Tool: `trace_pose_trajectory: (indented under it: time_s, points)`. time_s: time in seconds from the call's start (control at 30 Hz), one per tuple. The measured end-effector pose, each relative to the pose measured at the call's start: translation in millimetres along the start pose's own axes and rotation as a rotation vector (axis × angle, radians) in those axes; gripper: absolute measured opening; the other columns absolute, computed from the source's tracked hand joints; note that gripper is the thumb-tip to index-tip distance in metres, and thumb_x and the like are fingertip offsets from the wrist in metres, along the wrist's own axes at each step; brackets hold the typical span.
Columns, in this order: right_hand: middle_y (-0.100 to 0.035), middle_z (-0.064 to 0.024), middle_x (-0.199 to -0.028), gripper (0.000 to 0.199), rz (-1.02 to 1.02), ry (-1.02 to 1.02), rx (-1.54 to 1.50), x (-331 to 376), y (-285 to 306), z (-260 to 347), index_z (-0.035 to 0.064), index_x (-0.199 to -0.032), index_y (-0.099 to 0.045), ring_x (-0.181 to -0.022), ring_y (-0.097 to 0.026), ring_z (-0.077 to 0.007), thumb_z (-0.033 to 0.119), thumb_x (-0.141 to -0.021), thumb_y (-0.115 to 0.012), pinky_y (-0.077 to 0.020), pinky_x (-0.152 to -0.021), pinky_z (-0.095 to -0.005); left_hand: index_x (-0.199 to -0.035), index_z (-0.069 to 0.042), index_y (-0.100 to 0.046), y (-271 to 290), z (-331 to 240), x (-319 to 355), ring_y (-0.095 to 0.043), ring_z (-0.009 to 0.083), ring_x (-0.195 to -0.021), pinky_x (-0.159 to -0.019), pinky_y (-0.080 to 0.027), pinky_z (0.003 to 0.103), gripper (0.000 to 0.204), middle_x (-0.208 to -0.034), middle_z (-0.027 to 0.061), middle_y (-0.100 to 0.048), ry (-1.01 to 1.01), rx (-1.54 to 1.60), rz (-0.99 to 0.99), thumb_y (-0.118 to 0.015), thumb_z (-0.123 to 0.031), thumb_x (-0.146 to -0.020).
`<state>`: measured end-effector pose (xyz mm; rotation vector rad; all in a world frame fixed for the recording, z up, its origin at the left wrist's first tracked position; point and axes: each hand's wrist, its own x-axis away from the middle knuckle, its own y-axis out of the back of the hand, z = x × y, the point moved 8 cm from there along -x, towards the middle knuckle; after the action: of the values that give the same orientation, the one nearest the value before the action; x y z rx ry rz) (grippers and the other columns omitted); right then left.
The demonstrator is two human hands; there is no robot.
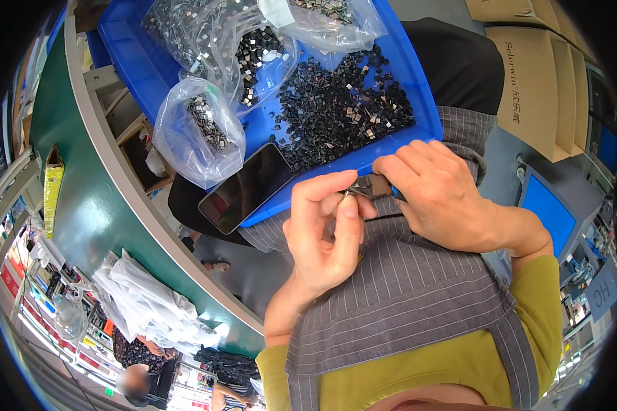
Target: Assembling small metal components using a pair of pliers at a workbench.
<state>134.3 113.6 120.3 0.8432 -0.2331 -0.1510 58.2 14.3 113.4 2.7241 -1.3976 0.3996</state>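
Left hand: I see my left hand (325, 233) raised in front of the grey striped apron (404, 288), thumb and forefinger pinched tight on a tiny dark metal part (350, 192).
Right hand: my right hand (442, 195) is curled just beside it, fingers (397, 168) closed over a small dark component (373, 185) at the tray's near edge.
Tray: the blue plastic tray (418, 103) sits on my lap, with a loose heap of small black square parts (343, 103) spread inside.
In the way: a black smartphone (247, 188) lies on the tray's near corner, left of my hands.
Bags: clear plastic bags (199, 130) of the same parts crowd the tray's left and far side.
Around: the curved green desk (96, 198) is to my left, cardboard boxes (535, 75) to my right.
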Motion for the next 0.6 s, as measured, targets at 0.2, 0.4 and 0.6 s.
trace_pose_trajectory:
  time_s: [0.2, 0.4, 0.6]
  points:
    - [-0.061, -0.0142, -0.075, 0.019, 0.209, -0.068, -0.562, -2.7, -10.1, -0.3, 0.0016, -0.099, -0.052, -0.074, -0.063, -0.0309, 0.008, -0.082, -0.059, -0.0473, -0.065, -0.0395, -0.115, 0.002, -0.046, 4.5, 6.9, -4.1, -0.043, 0.0036, -0.052, -0.047, -0.031, 0.016, 0.022, -0.071, 0.0083, -0.058, 0.070, 0.369, 0.037, -0.043, -0.005, -0.094]
    - [-0.063, -0.0131, -0.077, 0.027, 0.651, -0.282, -0.934, 2.3, -26.8, -1.4, 0.0003, -0.104, -0.053, -0.075, -0.063, -0.0284, 0.025, -0.094, -0.050, -0.0477, -0.071, -0.0374, -0.141, 0.006, -0.016, 2.3, 8.4, -7.1, -0.043, 0.0073, -0.048, -0.045, -0.032, 0.019, 0.062, -0.061, 0.0067, -0.053, 0.062, 0.397, 0.091, -0.049, -0.014, -0.093]
    - [-0.065, -0.0118, -0.077, 0.029, 0.638, -0.151, -0.937, 0.1, -26.1, 0.1, -0.0030, -0.104, -0.052, -0.074, -0.065, -0.0273, 0.023, -0.092, -0.053, -0.0481, -0.071, -0.0362, -0.141, 0.006, -0.019, -1.2, 9.3, -11.8, -0.043, 0.0057, -0.050, -0.046, -0.031, 0.019, 0.060, -0.064, 0.0039, -0.051, 0.038, 0.310, 0.186, -0.050, -0.013, -0.093]
